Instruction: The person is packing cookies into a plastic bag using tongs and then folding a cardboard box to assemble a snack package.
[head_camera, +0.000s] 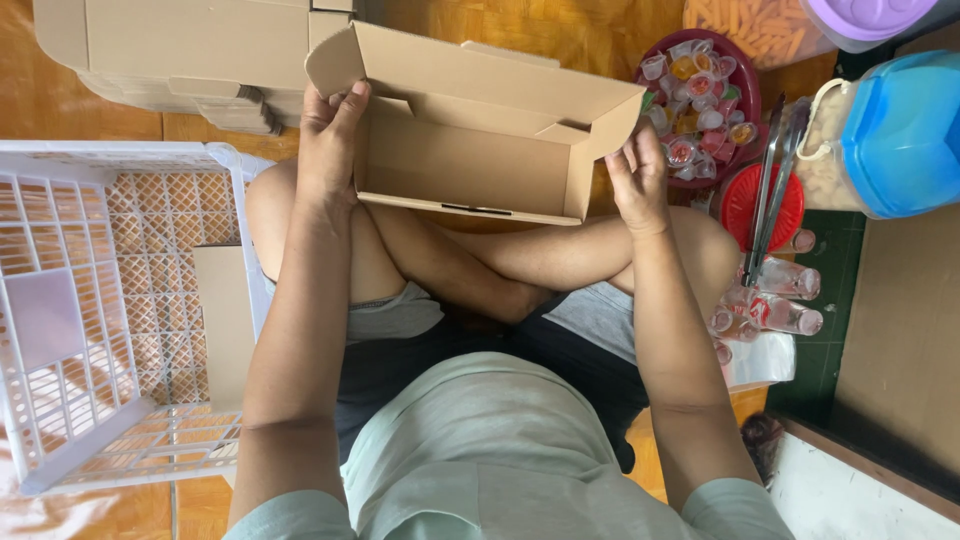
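The cardboard box (470, 130) sits open above the person's crossed legs, gripped at both ends. The left hand (330, 135) clasps its left flap; the right hand (635, 175) pinches the right end wall. A white basket (90, 310) stands to the left, with jelly cups (700, 100) and tongs (775, 180) on the right.
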